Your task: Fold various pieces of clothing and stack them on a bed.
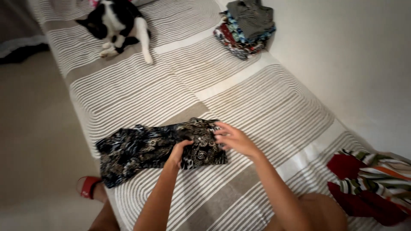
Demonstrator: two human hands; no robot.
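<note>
Patterned dark cloth [145, 149] lies flat across the striped bed cover [257, 98], and both hands work at its right-hand end. The left hand [180, 152] presses down on the fabric with fingers curled, and whether it pinches a fold cannot be told; the right hand [233, 139] rests just beside it with fingers spread loosely over the cloth's upper right edge, not closed on anything. From the hands, the cloth stretches away to the left, its far end reaching close to the bed's near left edge, beyond which the pale floor [34, 141] drops off and a foot in a red sandal [89, 187] shows. To the right of the hands the cover is bare up to a red and striped garment [368, 184] heaped near the wall side. Well beyond the hands, a black and white cat [115, 25] lies on the cover, and a stack of folded clothes [246, 28] sits near the wall [355, 64].
</note>
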